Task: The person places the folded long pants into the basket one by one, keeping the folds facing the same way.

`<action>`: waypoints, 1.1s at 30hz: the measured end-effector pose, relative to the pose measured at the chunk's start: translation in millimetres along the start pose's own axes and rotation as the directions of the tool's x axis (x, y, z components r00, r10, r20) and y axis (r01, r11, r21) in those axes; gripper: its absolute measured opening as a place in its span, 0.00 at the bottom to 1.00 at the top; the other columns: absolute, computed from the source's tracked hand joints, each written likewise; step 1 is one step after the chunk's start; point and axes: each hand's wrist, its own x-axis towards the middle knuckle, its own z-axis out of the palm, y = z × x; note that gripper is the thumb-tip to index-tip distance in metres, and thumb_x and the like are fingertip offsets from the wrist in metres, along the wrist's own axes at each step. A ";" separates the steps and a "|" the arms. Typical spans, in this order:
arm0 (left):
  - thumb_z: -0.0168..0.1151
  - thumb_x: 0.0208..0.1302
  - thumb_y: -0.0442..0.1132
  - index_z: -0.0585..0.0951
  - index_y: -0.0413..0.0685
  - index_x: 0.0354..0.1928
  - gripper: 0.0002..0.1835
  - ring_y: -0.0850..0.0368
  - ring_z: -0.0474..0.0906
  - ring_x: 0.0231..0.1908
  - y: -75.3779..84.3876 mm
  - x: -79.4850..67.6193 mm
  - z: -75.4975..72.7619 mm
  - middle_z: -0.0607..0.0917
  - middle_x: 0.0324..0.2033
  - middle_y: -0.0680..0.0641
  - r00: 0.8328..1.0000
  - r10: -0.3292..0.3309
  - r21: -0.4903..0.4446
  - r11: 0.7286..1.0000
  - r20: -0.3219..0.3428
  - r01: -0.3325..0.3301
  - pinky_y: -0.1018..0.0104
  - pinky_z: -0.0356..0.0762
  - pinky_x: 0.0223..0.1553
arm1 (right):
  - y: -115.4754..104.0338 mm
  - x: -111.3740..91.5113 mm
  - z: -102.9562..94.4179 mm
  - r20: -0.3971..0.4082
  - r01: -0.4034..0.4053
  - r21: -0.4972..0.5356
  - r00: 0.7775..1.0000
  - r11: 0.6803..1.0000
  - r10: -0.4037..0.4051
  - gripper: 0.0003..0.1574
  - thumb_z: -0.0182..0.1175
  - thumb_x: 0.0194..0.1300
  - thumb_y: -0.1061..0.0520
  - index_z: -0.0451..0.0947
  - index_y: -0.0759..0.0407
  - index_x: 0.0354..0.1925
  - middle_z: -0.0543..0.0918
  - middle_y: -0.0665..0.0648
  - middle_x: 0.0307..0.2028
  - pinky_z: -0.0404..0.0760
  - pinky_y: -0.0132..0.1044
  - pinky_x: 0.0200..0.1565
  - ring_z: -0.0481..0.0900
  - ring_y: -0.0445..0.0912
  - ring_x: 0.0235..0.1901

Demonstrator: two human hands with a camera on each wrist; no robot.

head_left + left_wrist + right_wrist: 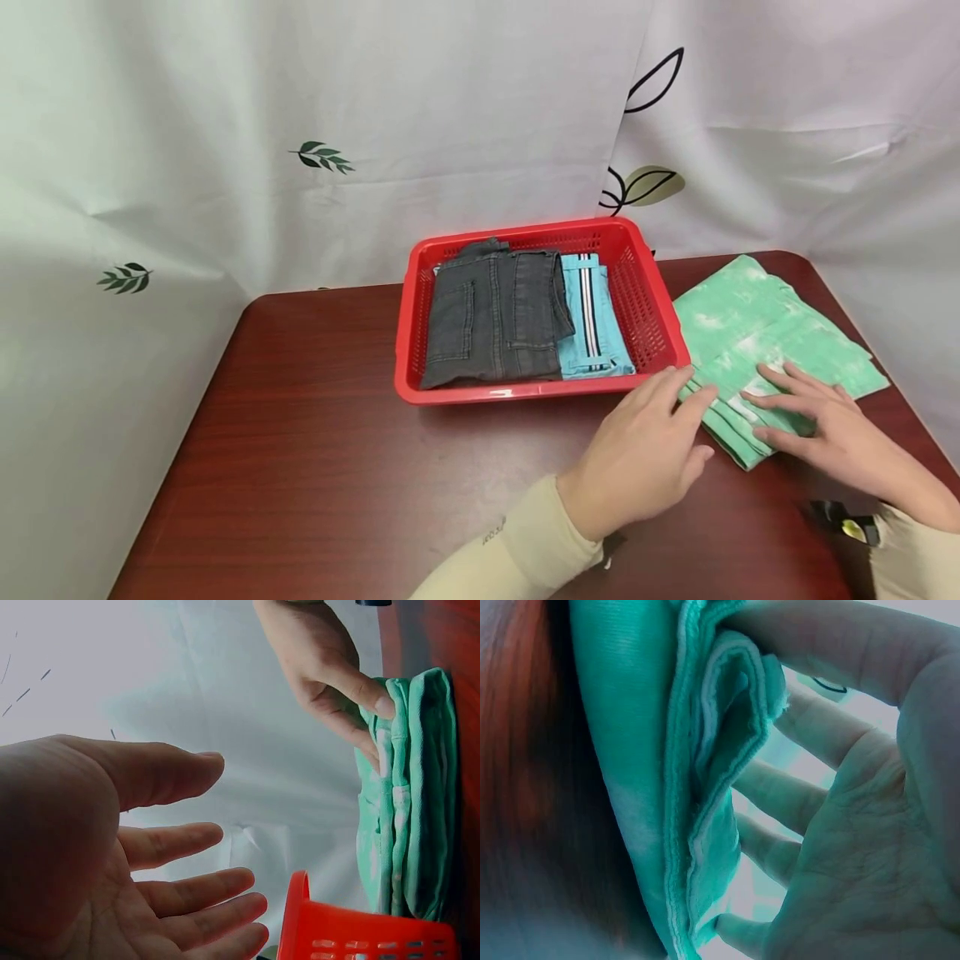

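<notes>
A green and white tie-dye garment (750, 333), folded in several layers, lies on the table at the right. Its stacked, folded edges show in the left wrist view. My right hand (832, 425) rests its spread fingertips on top of the garment, close to the near edge. In the right wrist view the thumb and fingers (780, 791) touch the cloth without curling round it. My left hand (637, 450) hovers by the basket's near right corner, beside the garment. The left wrist view shows its fingers loosely extended, with nothing in the palm.
A red plastic basket (536, 390) stands at the back middle of the table, against a white curtain (450, 108) with leaf prints. Inside it dark grey jeans (487, 317) lie folded, partly over a folded light blue garment (611, 321) with a striped band.
</notes>
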 end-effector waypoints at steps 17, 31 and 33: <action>0.58 0.60 0.55 0.67 0.54 0.64 0.31 0.57 0.59 0.64 18.9 9.2 20.5 0.65 0.63 0.48 0.996 0.060 0.030 0.998 0.062 -0.062 0.71 0.54 0.63 | 27.4 -28.5 -12.6 0.018 0.195 0.068 0.980 0.978 -0.197 0.34 0.73 0.36 0.68 0.81 0.49 0.46 0.57 0.37 0.67 0.24 0.41 0.65 0.39 0.32 0.68; 0.54 0.62 0.56 0.60 0.50 0.68 0.35 0.56 0.59 0.62 16.8 34.0 54.2 0.64 0.63 0.48 0.975 -0.147 0.025 0.989 0.164 0.145 0.67 0.59 0.61 | 30.3 -40.8 -20.2 -0.085 0.052 0.123 0.995 0.991 -0.042 0.39 0.71 0.39 0.72 0.75 0.60 0.54 0.58 0.50 0.68 0.33 0.30 0.65 0.43 0.33 0.68; 0.52 0.63 0.57 0.57 0.49 0.70 0.37 0.57 0.63 0.60 17.8 39.4 59.0 0.65 0.63 0.49 0.955 -0.227 0.021 0.973 0.192 0.228 0.67 0.61 0.60 | 41.3 -41.6 -15.7 -0.180 -0.061 0.157 0.980 0.986 0.089 0.41 0.67 0.47 0.72 0.68 0.63 0.61 0.51 0.53 0.71 0.32 0.47 0.68 0.39 0.36 0.69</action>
